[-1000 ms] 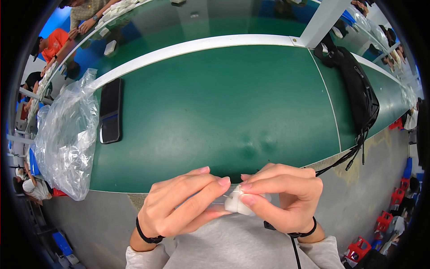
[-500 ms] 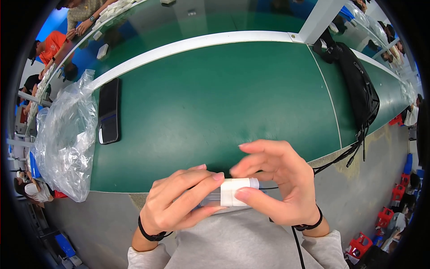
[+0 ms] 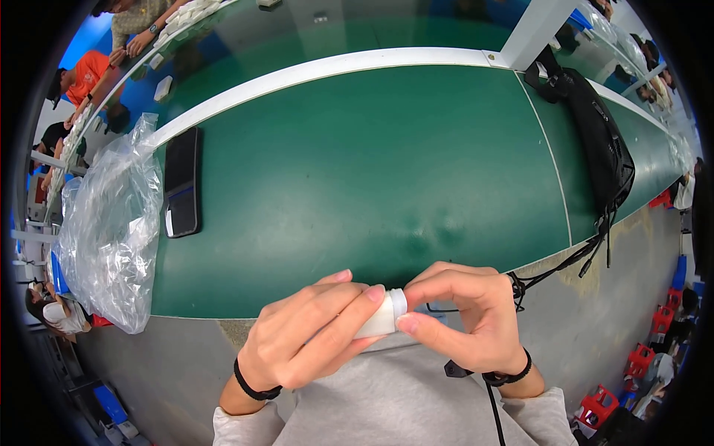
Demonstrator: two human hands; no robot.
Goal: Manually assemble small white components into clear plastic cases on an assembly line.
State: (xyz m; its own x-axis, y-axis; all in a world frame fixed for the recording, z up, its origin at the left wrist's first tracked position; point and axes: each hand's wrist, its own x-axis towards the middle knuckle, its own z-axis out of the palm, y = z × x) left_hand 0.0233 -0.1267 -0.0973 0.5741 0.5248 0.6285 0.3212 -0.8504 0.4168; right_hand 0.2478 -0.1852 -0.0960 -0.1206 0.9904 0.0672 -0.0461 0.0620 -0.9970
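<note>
My left hand (image 3: 301, 334) is wrapped round a small white cylindrical container (image 3: 381, 318) at the table's near edge, in front of my body. Its left part is hidden behind my fingers. A pale translucent rim or cap (image 3: 399, 302) forms its right end. My right hand (image 3: 468, 316) is closed in a pinch at that end, index finger on the far side and thumb on the near side. Whether the end piece is separate from the body, I cannot tell.
On the green table (image 3: 335, 186) a black phone-like device (image 3: 183, 182) lies at left, beside a crumpled clear plastic bag (image 3: 111, 230). A black bag (image 3: 595, 134) with dangling cables (image 3: 554, 273) rests at right. A white rail (image 3: 320, 73) crosses the far side; people sit beyond.
My right fingers have closed from a spread pose onto the container's right end. The container has tilted, its right end turning away from me, and my left fingers now cover more of it.
</note>
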